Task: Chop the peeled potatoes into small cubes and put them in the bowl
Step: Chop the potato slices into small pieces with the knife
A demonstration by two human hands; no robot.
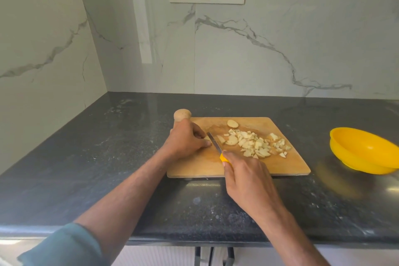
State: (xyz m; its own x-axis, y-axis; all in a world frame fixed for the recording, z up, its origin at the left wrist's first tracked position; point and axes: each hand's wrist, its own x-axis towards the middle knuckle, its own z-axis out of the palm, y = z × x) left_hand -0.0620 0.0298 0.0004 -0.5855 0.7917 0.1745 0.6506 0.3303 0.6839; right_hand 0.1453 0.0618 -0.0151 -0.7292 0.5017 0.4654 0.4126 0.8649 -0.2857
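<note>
Head view: the left hand (185,139), its grip curled over a potato piece (207,138), pins it to the cutting board (287,166). The right hand (248,177) grasps the yellow-handled knife (214,143), blade beside that piece. Potato cubes (255,143) lie mid-board; the yellow bowl (364,151) sits on the desk (108,147), right of the board.

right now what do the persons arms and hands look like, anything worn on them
Both hands are bare: no gloves, rings or watch show on the left hand or the right hand. The left arm has a teal-blue sleeve pushed up to about the elbow, forearm bare. The right forearm is bare to the frame edge; no sleeve shows.
</note>
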